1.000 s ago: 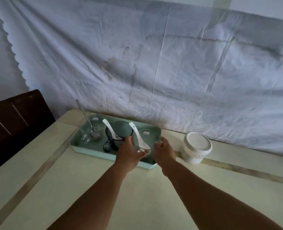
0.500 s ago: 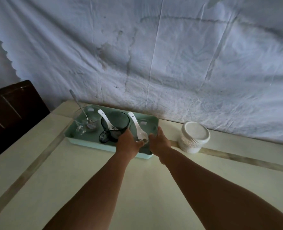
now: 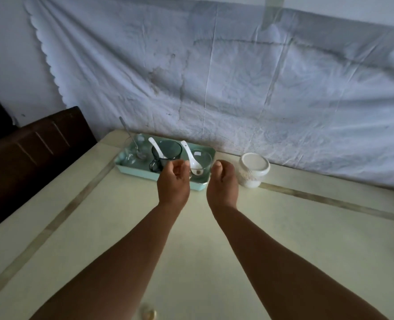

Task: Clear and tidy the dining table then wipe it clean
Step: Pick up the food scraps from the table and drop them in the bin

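Both hands hover just before the tray (image 3: pixel 131 169), the left hand (image 3: pixel 173 181) and right hand (image 3: pixel 222 182) loosely curled and holding nothing, flanking the bowl (image 3: pixel 203 159) that sits with its spoon (image 3: pixel 190 157) at the tray's right end, apparently gathered there for carrying off.

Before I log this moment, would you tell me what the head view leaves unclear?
- Left hand and right hand: whether either touches the clear glass bowl; their backs hide the fingertips.
- Tray: near right edge, hidden by both hands.
- Small object at the bottom edge: cut off and blurred, unidentifiable.
- White lidded container: contents hidden by its lid.
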Action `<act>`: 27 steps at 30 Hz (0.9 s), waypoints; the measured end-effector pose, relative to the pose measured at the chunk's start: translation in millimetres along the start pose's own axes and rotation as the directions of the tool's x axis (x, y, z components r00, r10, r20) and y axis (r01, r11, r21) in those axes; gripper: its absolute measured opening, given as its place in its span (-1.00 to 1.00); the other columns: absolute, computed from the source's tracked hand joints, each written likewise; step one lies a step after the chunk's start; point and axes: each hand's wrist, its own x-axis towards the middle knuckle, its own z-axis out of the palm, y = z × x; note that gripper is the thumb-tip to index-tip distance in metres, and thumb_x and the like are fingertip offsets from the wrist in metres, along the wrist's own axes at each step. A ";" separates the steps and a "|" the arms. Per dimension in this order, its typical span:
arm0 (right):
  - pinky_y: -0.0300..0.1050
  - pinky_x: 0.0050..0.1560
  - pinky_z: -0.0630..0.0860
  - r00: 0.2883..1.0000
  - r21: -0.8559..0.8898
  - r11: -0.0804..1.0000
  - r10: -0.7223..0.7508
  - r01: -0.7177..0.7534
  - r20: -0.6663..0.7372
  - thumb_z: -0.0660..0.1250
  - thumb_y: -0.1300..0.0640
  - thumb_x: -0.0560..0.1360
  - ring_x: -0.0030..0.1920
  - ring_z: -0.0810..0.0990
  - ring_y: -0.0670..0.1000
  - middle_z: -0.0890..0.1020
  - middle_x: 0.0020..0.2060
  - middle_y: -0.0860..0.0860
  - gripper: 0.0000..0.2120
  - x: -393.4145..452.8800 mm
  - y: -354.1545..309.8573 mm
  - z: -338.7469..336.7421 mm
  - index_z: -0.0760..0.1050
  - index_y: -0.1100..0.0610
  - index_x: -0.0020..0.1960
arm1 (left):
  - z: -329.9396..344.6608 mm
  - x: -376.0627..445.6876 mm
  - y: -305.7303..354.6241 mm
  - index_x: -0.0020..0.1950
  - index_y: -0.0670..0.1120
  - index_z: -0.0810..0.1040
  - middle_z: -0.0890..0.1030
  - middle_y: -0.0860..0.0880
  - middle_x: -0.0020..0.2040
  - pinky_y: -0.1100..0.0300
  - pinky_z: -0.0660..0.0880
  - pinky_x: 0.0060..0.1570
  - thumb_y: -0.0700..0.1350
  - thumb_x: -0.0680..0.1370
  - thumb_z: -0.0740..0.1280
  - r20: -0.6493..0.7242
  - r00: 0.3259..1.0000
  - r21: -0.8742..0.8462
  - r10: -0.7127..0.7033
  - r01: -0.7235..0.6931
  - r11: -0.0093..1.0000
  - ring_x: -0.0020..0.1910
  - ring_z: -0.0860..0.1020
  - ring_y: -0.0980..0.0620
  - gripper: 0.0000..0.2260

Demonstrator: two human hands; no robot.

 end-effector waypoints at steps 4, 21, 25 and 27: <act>-0.19 -0.10 0.33 0.996 0.025 1.000 -0.008 0.006 0.090 0.09 0.07 0.62 -0.17 0.48 -0.04 0.52 -0.22 -0.09 -0.77 -49.3 -4.9 -18.9 0.47 0.14 0.07 | -23.9 -51.2 4.3 0.05 -0.11 0.52 0.64 -0.09 -0.08 0.01 0.55 0.03 0.03 0.57 0.21 -0.034 0.998 -0.018 -0.053 0.052 0.998 -0.07 0.60 -0.05 -0.76; -0.19 0.14 0.44 0.713 -0.348 0.937 0.233 0.017 0.661 0.13 0.16 0.56 0.23 0.51 0.01 0.52 0.29 -0.07 -0.63 -217.5 65.6 -50.9 0.44 -0.03 0.33 | -104.1 -255.5 -102.3 0.18 -0.04 0.53 0.56 -0.03 0.24 0.25 0.41 0.15 -0.14 0.52 0.32 -0.160 0.892 0.356 -0.423 0.452 0.818 0.17 0.54 0.01 -0.76; -0.08 0.25 0.45 0.659 -0.498 0.856 0.296 0.138 0.691 0.13 0.14 0.57 0.29 0.48 0.07 0.47 0.36 -0.02 -0.58 -222.9 82.0 -36.2 0.35 -0.08 0.41 | -109.5 -255.7 -118.8 0.24 -0.05 0.50 0.50 -0.08 0.23 0.25 0.41 0.03 -0.12 0.53 0.32 -0.137 0.899 0.514 -0.415 0.423 0.747 0.15 0.50 -0.01 -0.71; -0.08 0.22 0.41 0.674 -0.540 0.812 0.273 0.221 0.686 0.12 0.13 0.57 0.31 0.45 0.11 0.49 0.33 0.04 -0.59 -221.8 87.1 -31.1 0.34 -0.05 0.41 | -109.1 -255.7 -119.3 0.25 -0.04 0.50 0.46 -0.09 0.22 0.17 0.45 0.07 -0.10 0.54 0.30 -0.133 0.913 0.557 -0.385 0.390 0.733 0.16 0.47 -0.03 -0.72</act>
